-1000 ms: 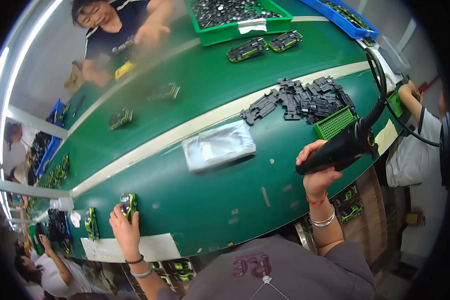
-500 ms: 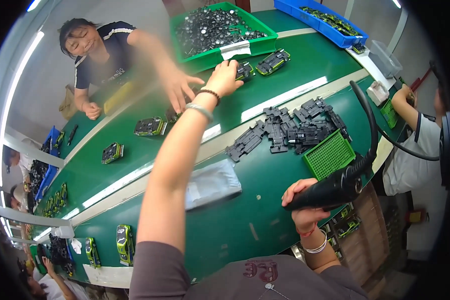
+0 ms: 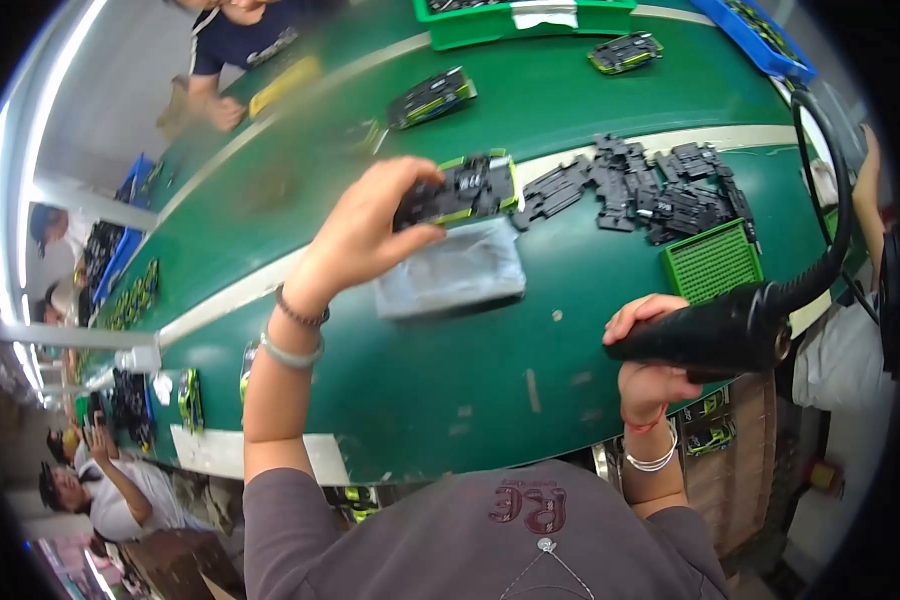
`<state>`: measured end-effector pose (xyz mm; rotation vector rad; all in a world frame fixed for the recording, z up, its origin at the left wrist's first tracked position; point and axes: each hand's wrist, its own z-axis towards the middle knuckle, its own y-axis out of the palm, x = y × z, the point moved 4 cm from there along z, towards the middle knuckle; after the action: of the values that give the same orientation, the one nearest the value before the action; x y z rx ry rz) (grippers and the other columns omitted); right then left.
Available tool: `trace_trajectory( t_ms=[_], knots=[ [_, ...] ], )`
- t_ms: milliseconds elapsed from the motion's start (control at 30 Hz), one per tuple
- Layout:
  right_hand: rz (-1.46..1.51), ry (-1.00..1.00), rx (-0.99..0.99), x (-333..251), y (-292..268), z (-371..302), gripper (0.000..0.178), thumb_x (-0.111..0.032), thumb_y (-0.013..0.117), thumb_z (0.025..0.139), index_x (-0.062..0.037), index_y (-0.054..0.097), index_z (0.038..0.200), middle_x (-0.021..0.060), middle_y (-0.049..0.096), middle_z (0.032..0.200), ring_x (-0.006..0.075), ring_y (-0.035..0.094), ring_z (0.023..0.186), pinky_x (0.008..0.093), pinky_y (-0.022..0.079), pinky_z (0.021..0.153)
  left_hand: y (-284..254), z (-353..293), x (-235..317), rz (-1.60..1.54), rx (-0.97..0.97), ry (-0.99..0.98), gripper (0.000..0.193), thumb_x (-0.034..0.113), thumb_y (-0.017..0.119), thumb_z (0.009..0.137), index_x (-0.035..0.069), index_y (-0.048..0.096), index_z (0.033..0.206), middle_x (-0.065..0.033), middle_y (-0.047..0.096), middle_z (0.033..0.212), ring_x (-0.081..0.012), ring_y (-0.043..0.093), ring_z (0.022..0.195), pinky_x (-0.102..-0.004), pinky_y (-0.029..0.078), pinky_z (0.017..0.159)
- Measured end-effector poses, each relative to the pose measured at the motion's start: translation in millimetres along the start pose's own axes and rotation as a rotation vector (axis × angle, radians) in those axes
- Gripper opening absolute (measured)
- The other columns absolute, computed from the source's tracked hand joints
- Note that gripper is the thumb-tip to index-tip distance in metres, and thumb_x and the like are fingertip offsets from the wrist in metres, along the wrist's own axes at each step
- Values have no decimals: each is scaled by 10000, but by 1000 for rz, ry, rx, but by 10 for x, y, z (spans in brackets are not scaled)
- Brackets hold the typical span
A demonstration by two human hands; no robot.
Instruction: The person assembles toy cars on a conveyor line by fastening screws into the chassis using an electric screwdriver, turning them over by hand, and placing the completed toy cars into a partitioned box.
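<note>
My left hand (image 3: 370,225) grips a toy car (image 3: 475,188) at its left end, the fingers over it and the thumb on the near side. The car lies upside down, its black chassis facing up and yellow-green body edges showing, above the far edge of a bluish plastic-wrapped packet (image 3: 460,275). Wrapped round a black electric screwdriver (image 3: 710,335) is my right hand (image 3: 645,350), near the bench's right front. The tool's tip is not visible. Just right of the car, loose black chassis plates (image 3: 625,185) lie in a pile.
A green perforated basket (image 3: 712,262) stands beside the plates. Farther off are two upturned cars (image 3: 430,97) (image 3: 625,52), a green bin (image 3: 480,28) and a blue bin (image 3: 760,45). The screwdriver's thick cable (image 3: 840,190) arcs up on the right. A co-worker (image 3: 240,45) sits across the belt.
My left hand has come back from the far side of the belt, bringing a toy car nearer. The co-worker's outstretched arm has left the cars. My right hand still holds the screwdriver.
</note>
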<state>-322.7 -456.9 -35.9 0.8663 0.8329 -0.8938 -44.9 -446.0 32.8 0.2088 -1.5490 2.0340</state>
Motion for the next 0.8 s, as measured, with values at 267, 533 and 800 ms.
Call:
trace_trajectory(
  t_ms=[267,533,800],
  knots=[
    [-15,12,-2,39,90,-69,922,-864,343,604,-4,445,921,84,481,696,156,476,584,266,426,544,226,-757,105,14,-15,-72,418,100,702,667,43,516,1037,-137,538,1035,-319,497,1002,-379,411,875],
    [66,-45,-44,27,47,-92,900,-845,372,624,-6,457,938,87,492,708,169,486,598,291,437,557,262,-840,72,-63,22,-13,402,114,672,718,58,511,1082,-133,539,1071,-318,487,1018,-379,397,899],
    [-77,-91,-121,19,54,-126,895,-841,343,612,-7,426,925,93,542,677,210,584,647,370,512,663,377,-286,660,32,112,91,421,261,687,730,38,535,1054,-237,465,1183,-405,430,1119,-446,367,944]
  ],
)
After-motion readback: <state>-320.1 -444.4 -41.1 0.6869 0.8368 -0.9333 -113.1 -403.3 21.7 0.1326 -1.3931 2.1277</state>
